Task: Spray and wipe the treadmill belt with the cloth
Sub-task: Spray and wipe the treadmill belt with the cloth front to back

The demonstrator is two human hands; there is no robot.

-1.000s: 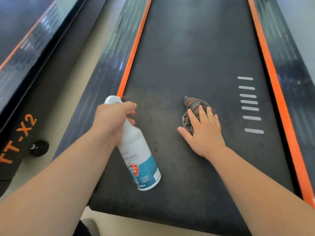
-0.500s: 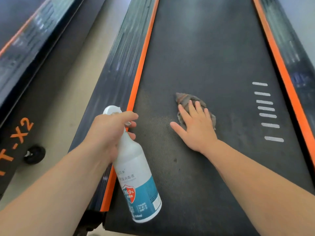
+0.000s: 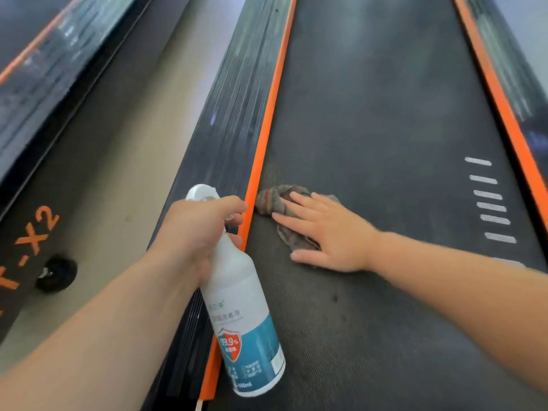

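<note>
Surface: dark textured treadmill belt (image 3: pixel 385 143) running from 6 to 12 o'clock, filling centre and right of frame. A few dark spots (image 3: pixel 335 298) on it near 6 o'clock. Orange strip (image 3: pixel 267 129) along the belt's left edge, a second orange strip (image 3: pixel 498 93) along the right edge. Ribbed black side rail (image 3: pixel 231 114) outside the left strip. Column of short white dashes (image 3: pixel 489 200) printed on the belt at 3 o'clock.

Room: beige floor (image 3: pixel 133 143) at 9 to 11 o'clock, between this machine and a second treadmill (image 3: pixel 44 69) at 10 o'clock. Small black wheel (image 3: pixel 56 274) under that one at 8 o'clock.

Writing: orange lettering (image 3: pixel 32 232) on the second treadmill reads "T-X2", cut off at the frame edge. Spray bottle (image 3: pixel 243 307), white with a teal label, shows a red shield (image 3: pixel 229 342) reading "99.9%". Chinese characters above it, too blurred to read. "00ml" near the base.

Hands: left hand (image 3: pixel 198 229) at 7 o'clock is wrapped round the bottle neck, a finger at the white trigger head; bottle tilted, base toward 6 o'clock, over the left rail and strip. Right hand (image 3: pixel 332 232) just right of centre lies flat, fingers straight and spread, pressing on the cloth.

Cloth (image 3: pixel 272 198): bunched, grey-brown with stripes, on the belt, touching the left orange strip, partly under the right fingers.
</note>
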